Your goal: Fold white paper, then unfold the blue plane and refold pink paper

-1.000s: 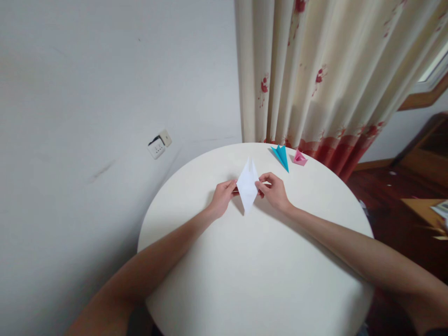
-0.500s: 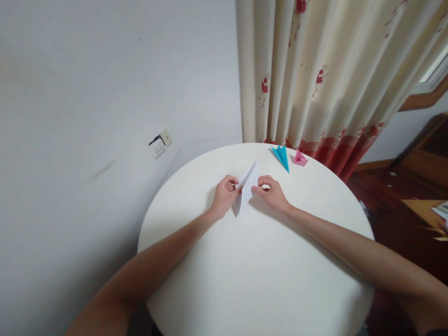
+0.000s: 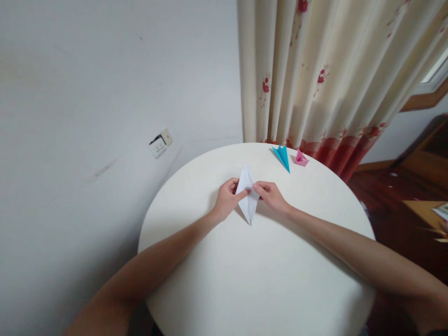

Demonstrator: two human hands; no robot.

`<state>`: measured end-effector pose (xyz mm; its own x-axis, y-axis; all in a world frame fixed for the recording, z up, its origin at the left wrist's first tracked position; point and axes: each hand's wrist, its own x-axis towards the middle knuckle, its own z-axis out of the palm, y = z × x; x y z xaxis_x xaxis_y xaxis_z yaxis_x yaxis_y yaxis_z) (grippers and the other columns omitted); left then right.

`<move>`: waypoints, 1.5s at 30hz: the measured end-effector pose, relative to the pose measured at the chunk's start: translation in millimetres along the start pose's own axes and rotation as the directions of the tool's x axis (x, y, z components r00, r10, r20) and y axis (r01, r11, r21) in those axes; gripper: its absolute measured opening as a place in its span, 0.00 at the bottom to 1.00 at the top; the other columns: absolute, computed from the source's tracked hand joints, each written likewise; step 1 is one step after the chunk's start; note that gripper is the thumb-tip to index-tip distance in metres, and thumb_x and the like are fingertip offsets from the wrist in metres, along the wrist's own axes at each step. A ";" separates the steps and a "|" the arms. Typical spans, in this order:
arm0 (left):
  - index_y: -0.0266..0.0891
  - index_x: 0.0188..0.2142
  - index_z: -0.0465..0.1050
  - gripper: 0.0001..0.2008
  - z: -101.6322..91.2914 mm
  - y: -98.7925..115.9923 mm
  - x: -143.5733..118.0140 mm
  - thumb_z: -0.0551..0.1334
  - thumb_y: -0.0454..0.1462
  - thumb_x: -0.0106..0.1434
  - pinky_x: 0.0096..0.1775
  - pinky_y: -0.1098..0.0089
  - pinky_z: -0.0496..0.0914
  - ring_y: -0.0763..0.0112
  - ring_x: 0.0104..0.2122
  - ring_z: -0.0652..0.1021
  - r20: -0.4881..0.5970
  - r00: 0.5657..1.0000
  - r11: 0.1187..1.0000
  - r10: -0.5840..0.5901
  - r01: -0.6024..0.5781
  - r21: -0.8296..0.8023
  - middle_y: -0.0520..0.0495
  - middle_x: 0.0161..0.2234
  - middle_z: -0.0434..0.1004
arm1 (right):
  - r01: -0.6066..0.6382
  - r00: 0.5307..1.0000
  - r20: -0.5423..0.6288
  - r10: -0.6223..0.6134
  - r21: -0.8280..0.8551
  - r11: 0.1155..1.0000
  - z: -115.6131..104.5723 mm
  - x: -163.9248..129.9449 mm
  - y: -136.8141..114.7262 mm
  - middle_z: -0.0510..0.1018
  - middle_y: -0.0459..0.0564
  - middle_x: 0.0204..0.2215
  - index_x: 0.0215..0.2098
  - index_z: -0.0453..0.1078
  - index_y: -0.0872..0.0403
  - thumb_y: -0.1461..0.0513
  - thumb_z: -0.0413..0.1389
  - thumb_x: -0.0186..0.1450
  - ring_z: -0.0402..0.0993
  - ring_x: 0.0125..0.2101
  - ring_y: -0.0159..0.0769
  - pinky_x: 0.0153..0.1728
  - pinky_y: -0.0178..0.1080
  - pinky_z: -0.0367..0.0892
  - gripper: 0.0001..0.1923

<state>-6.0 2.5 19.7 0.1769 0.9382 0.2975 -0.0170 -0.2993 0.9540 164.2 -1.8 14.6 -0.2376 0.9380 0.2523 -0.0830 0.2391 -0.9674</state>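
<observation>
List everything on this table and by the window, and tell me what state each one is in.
white paper: folded to a kite shape, pinched at both sides
left hand: gripping the paper
right hand: gripping the paper
blue paper: folded, lying flat
pink paper: folded, untouched
curtain: drawn shut

1. The white fold [image 3: 248,196] is thin paper, matt, with crisp creases; bare skin of the left hand [image 3: 227,199] and right hand [image 3: 271,196] presses on it.
2. The desk [image 3: 252,275] has a smooth, off-white top with a faint satin sheen.
3. The blue fold [image 3: 282,156] and pink fold [image 3: 300,159] are coloured paper, matt.
4. The curtain [image 3: 325,74] is soft cream cloth, printed with red flowers.
5. The wall [image 3: 105,116] is matt paint, slightly scuffed.
6. The socket [image 3: 160,143] looks like plastic.
7. The floor [image 3: 388,191] is dark, glossy wood.
</observation>
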 end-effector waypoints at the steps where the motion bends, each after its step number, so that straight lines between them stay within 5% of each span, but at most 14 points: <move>1: 0.37 0.40 0.71 0.17 -0.3 0.3 0.3 0.71 0.40 0.53 0.40 0.69 0.69 0.66 0.37 0.77 -0.005 1.000 1.000 0.001 -0.001 0.002 0.46 0.37 0.78 | -0.014 1.000 0.006 0.014 0.013 1.000 0.4 -0.2 -0.9 0.74 0.46 0.24 0.28 0.73 0.57 0.48 0.61 0.58 0.67 0.25 0.32 0.28 0.35 0.62 0.19; 5: 0.38 0.47 0.72 0.21 -1.9 3.9 1.2 0.70 0.40 0.55 0.48 0.66 0.67 0.61 0.48 0.75 0.011 1.000 1.000 -0.005 0.006 -0.024 0.42 0.48 0.76 | -0.077 0.996 -0.036 0.080 0.063 0.995 -0.8 0.7 -1.5 0.75 0.45 0.23 0.27 0.72 0.57 0.53 0.65 0.51 0.68 0.25 0.32 0.28 0.35 0.63 0.16; 11: 0.34 0.47 0.74 0.23 -6.6 7.1 -0.4 0.69 0.45 0.56 0.44 0.63 0.69 0.57 0.43 0.78 0.300 0.912 0.921 -0.279 0.342 -0.185 0.37 0.45 0.79 | -0.091 0.996 0.005 0.091 0.079 0.993 -8.2 1.9 -1.2 0.72 0.43 0.19 0.26 0.69 0.56 0.54 0.63 0.53 0.66 0.21 0.29 0.24 0.33 0.62 0.14; 16: 0.32 0.38 0.77 0.19 -7.6 6.3 -1.1 0.72 0.44 0.52 0.43 0.60 0.70 0.59 0.37 0.79 0.215 0.917 0.918 -0.337 0.371 -0.143 0.38 0.38 0.81 | -0.103 0.993 -0.059 0.103 0.003 0.995 -9.2 4.1 1.5 0.72 0.42 0.19 0.27 0.69 0.56 0.54 0.63 0.52 0.65 0.20 0.28 0.20 0.32 0.59 0.14; 20: 0.32 0.37 0.79 0.19 -8.1 5.9 -2.0 0.72 0.46 0.52 0.41 0.60 0.71 0.59 0.35 0.79 0.250 0.898 0.914 -0.361 0.394 -0.098 0.38 0.35 0.81 | -0.080 0.997 -0.016 0.080 -0.031 0.996 -8.0 3.4 3.9 0.75 0.44 0.23 0.30 0.70 0.57 0.54 0.65 0.52 0.68 0.22 0.30 0.21 0.32 0.60 0.16; 27: 0.31 0.33 0.80 0.19 -8.5 -2.3 -1.0 0.71 0.48 0.53 0.42 0.59 0.71 0.60 0.32 0.79 0.122 0.930 0.926 -0.348 0.361 -0.109 0.38 0.32 0.81 | -0.161 0.986 0.041 0.162 -0.026 0.987 -6.2 2.8 6.6 0.77 0.42 0.22 0.47 0.66 0.55 0.59 0.64 0.53 0.72 0.21 0.31 0.21 0.31 0.63 0.25; 34: 0.30 0.33 0.80 0.20 -8.2 -7.4 -0.2 0.72 0.47 0.51 0.40 0.61 0.70 0.61 0.32 0.79 0.122 0.920 0.909 -0.372 0.387 -0.151 0.38 0.33 0.82 | -0.135 0.989 0.051 0.142 -0.120 0.984 -11.2 4.0 9.5 0.75 0.40 0.19 0.47 0.68 0.54 0.61 0.65 0.52 0.71 0.20 0.31 0.19 0.30 0.62 0.25; 39: 0.31 0.32 0.79 0.19 -4.6 -6.0 0.7 0.73 0.46 0.50 0.40 0.60 0.71 0.60 0.33 0.79 0.011 0.926 0.892 -0.376 0.366 -0.266 0.39 0.32 0.82 | -0.198 0.976 0.088 0.201 -0.036 0.979 -7.7 0.5 7.6 0.80 0.45 0.26 0.47 0.67 0.53 0.62 0.67 0.50 0.76 0.26 0.35 0.23 0.33 0.67 0.26; 45: 0.32 0.33 0.77 0.18 -4.0 -6.9 1.8 0.73 0.44 0.49 0.43 0.60 0.71 0.60 0.35 0.79 -0.047 0.929 0.885 -0.368 0.334 -0.324 0.39 0.35 0.81 | -0.297 0.954 0.021 0.298 -0.060 0.953 -8.6 0.7 10.6 0.79 0.46 0.22 0.34 0.71 0.55 0.61 0.68 0.49 0.72 0.19 0.31 0.18 0.30 0.62 0.15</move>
<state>-9.5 6.9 13.8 0.1239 0.9896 -0.0730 -0.2744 0.1049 0.9559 171.5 3.6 4.4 -0.2722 0.9611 -0.0476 0.0498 -0.0353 -0.9981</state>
